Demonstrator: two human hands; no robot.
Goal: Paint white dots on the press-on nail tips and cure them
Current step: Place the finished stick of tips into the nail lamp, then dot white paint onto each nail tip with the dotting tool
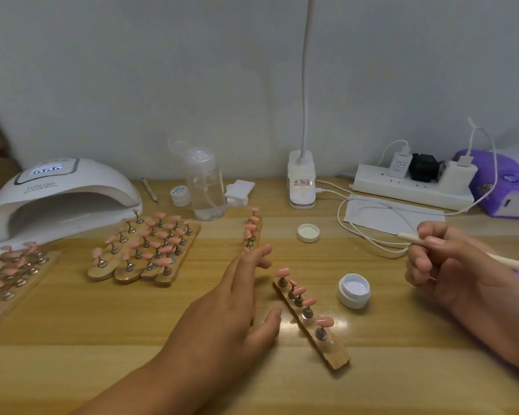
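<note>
A wooden strip [331, 351] carrying several pink nail tips [282, 272] on metal stands lies diagonally at the table's centre. My left hand [231, 307] hovers just left of it, fingers straight and spread, holding nothing. My right hand [444, 262] grips a cream dotting pen [409, 237] at the right, its tip pointing left. An open white jar of paint [354, 290] stands between the strip and my right hand; its lid [308, 232] lies further back. The white curing lamp [60, 196] sits at the far left with its display lit.
More strips of pink tips lie in a group [147, 250], at the left edge [9, 274] and in a single row [252, 229]. A clear pump bottle [206, 187], small jar [180, 196], desk lamp base [301, 181], power strip [411, 187] and white cables [357, 229] line the back.
</note>
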